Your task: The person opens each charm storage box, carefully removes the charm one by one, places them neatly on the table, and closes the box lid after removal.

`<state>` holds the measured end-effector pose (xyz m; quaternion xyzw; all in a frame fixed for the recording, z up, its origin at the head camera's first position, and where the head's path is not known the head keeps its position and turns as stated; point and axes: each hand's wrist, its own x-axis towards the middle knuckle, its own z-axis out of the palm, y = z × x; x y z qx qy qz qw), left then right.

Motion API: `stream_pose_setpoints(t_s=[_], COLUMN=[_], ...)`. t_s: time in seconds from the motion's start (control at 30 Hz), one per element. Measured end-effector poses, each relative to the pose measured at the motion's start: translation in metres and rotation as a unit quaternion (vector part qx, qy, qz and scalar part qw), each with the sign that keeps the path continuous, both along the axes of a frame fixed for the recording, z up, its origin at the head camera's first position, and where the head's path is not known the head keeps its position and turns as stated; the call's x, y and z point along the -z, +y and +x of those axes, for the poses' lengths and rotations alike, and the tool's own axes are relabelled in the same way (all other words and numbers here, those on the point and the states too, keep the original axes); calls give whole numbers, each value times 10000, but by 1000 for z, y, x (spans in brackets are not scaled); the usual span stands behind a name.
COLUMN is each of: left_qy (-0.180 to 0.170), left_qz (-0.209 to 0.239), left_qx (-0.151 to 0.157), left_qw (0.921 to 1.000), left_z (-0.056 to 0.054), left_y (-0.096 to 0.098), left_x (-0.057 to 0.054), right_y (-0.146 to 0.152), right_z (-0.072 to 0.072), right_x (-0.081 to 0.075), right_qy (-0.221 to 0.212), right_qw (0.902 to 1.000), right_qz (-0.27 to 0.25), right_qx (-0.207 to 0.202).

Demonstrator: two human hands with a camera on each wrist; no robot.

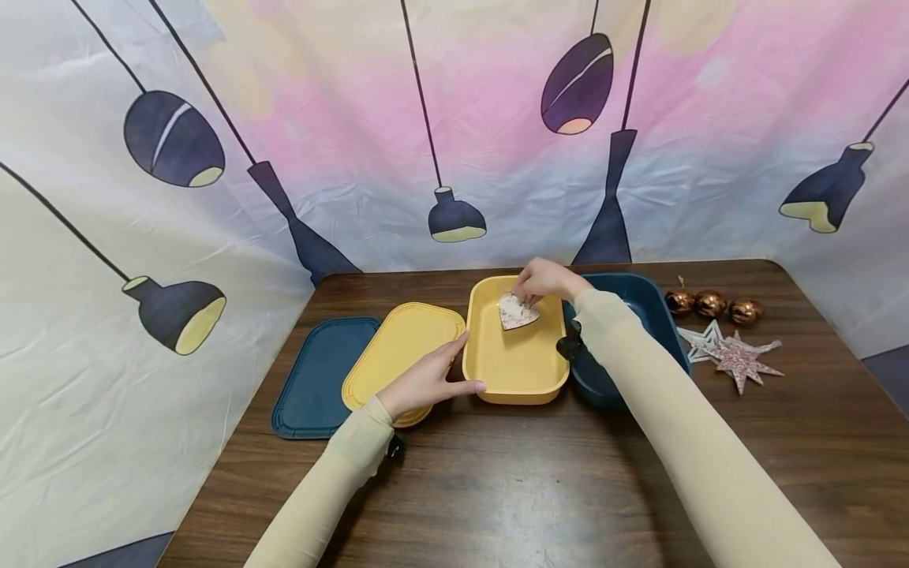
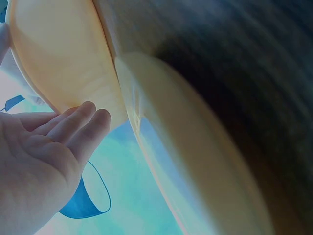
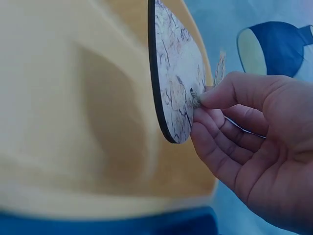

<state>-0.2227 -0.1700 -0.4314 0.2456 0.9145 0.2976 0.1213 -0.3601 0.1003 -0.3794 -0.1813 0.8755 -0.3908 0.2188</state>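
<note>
The head view, from across the room, gives me two deep tubs side by side on the wooden table point(image 1: 511, 481). Over the open yellow tub point(image 1: 514, 367), the right hand point(image 1: 545, 279) keeps a narrow grip: thumb and fingers pinch a marbled heart ornament point(image 1: 517, 312) by its twine cord point(image 3: 196, 101). In the right wrist view the heart tilts, its shadow falling inside the tub; whether its edge touches there I can't tell. The left hand point(image 1: 426, 383) has a wide grip, thumb spread from straight fingers, touching the yellow tub's near left side. Just beside, the navy tub point(image 1: 599, 390) sits partly hidden under the right sleeve, so I can't tell its full contents. Left, the yellow lid point(image 1: 401, 347) overlaps the navy lid point(image 1: 318, 383). Right, three copper baubles point(image 1: 710, 304) lie near a white star point(image 1: 699, 341) and a pink glitter star point(image 1: 742, 360).
</note>
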Motion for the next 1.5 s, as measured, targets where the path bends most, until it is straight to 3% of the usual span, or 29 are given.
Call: stream_pose_setpoints(t_s=[0.53,0.8,0.97,1.13,1.5], left_qy=[-74,-29,-36,-35,-36], left_qz=[75,47,61,65,83], left_qx=[19,-4,8,36,33], left_qw=[9999,10000,10000,10000,10000], left_z=[3,3,3,3,4], left_y=[2,2,2,2,2], left_x=[-1,0,-1,-1,-2], right_y=[61,96,119,145,209], right_z=[-1,-1,0,5,22], right_x=[-34,-44,-50,-55,-58], right_qy=[295,322,452,721,757], right_qw=[9989,9963,9955,9941,9905], right_qz=[-104,-77,62,255,605], right_qx=[346,791,827,772,972])
